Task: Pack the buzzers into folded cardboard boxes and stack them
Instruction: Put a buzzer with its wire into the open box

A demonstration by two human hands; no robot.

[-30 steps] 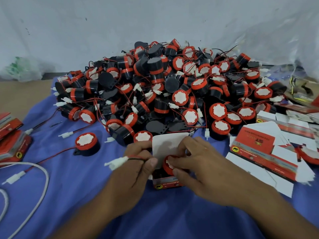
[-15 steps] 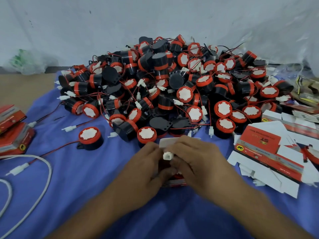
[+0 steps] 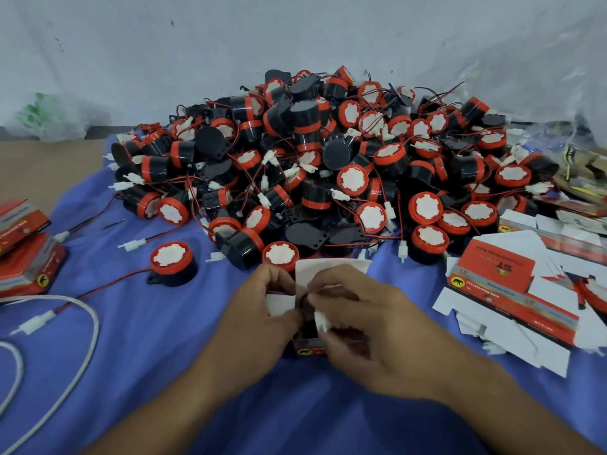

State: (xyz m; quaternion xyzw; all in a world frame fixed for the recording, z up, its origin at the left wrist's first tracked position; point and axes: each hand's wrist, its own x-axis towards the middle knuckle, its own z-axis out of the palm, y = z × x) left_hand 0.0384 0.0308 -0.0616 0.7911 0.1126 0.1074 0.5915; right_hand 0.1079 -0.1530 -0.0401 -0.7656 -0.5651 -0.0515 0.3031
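A small red cardboard box [image 3: 310,350] stands open on the blue cloth [image 3: 147,339] in front of me, its white flaps up. A buzzer sits inside it, mostly hidden by my hands. My left hand [image 3: 259,320] holds the box's left flap between thumb and fingers. My right hand [image 3: 364,333] pinches the buzzer's wire at the box mouth, its white connector [image 3: 321,320] showing under my fingers. A big pile of black and red buzzers [image 3: 328,172] lies just behind the box.
A lone buzzer [image 3: 172,262] sits left of the pile. Flat unfolded boxes [image 3: 512,290] lie at the right. Packed red boxes [image 3: 24,254] are stacked at the left edge. A white cable [image 3: 82,349] loops at the lower left. A grey sheet hangs behind.
The white connector, held out to the left a second ago, has been brought over the box mouth. Both hands have closed in on the box and its flaps.
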